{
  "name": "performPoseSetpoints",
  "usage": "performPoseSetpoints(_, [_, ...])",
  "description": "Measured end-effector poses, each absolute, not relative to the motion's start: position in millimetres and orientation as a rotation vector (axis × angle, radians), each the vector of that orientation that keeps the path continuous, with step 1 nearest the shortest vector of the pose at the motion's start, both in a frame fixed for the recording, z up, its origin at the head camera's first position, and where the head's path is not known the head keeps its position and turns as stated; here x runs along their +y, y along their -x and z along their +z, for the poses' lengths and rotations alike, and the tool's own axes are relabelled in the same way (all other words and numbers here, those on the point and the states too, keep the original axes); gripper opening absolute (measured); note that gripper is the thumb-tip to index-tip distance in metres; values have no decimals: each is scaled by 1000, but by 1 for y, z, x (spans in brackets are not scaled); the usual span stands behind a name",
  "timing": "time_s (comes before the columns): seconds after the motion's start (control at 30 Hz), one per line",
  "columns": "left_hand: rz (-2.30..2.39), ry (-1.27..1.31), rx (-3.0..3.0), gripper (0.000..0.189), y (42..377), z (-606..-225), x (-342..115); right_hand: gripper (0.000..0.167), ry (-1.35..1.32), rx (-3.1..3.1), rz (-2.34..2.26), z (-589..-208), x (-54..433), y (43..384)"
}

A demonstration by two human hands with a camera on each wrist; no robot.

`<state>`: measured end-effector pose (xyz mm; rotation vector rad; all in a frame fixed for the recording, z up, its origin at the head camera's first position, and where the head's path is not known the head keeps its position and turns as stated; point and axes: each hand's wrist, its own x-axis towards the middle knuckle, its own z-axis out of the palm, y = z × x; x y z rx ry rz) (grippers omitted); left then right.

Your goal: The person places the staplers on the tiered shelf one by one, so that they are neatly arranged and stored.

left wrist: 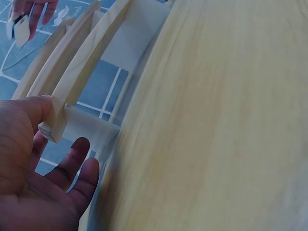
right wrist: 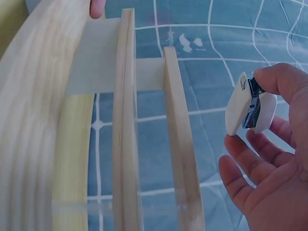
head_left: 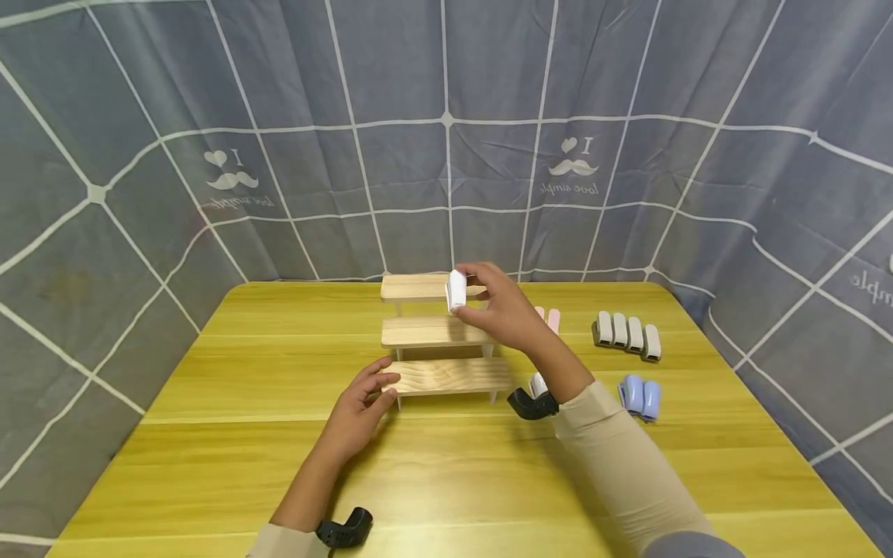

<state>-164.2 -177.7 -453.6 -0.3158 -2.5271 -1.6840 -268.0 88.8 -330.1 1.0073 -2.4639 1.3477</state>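
A small white stapler (head_left: pixel 456 291) is in my right hand (head_left: pixel 508 306), pinched between thumb and fingertips in front of the top shelf. In the right wrist view the stapler (right wrist: pixel 239 103) shows its metal inner part between two pale covers. A three-tier wooden display stand (head_left: pixel 446 375) stands before me, its pale boards on whitish supports. My left hand (head_left: pixel 359 411) is at the left end of the lowest board. In the left wrist view the thumb and forefinger of that hand (left wrist: pixel 33 163) lie about the board's end, the other fingers loosely bent below.
Right of the stand sit a row of several beige staplers (head_left: pixel 619 332), two blue staplers (head_left: pixel 640 397), and pink staplers (head_left: pixel 553 319) partly behind my right arm. Another white stapler (head_left: pixel 537 384) shows beside my right wrist. A grey checked curtain (head_left: pixel 446 155) surrounds the yellow wooden table (head_left: pixel 432 473).
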Motion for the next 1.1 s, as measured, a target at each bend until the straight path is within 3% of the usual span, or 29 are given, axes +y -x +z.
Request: performPoseSetpoints(1.1, [-1707, 333, -2497, 25, 163, -451, -177, 63, -987, -2523, 1405, -322, 12, 297])
